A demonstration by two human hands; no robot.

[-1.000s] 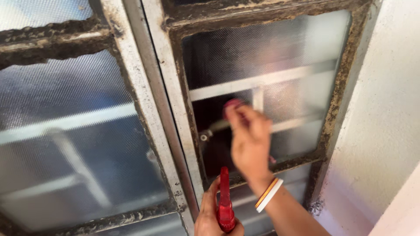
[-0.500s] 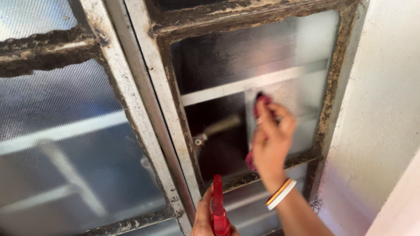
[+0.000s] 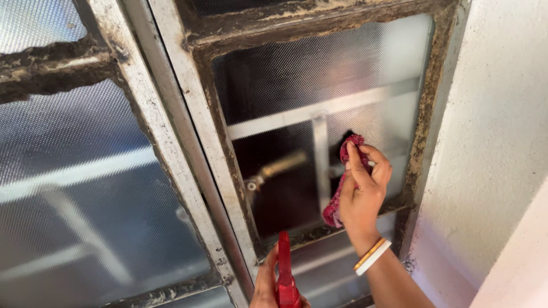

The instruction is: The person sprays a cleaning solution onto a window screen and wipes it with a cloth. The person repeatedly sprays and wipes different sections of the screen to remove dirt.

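My right hand presses a red cloth flat against the lower right part of a frosted window pane; bangles circle its wrist. At the bottom edge of the view my left hand grips a red tool, likely a spray bottle's trigger head, held upright below the pane. Most of that tool is cut off by the frame.
A grimy metal window frame separates this pane from another frosted pane on the left. A small latch handle shows behind the glass. A white plastered wall runs down the right side.
My right hand with the cloth has slid rightward and a little lower across the pane, from its middle toward the right frame. The left hand stays low with the red tool.
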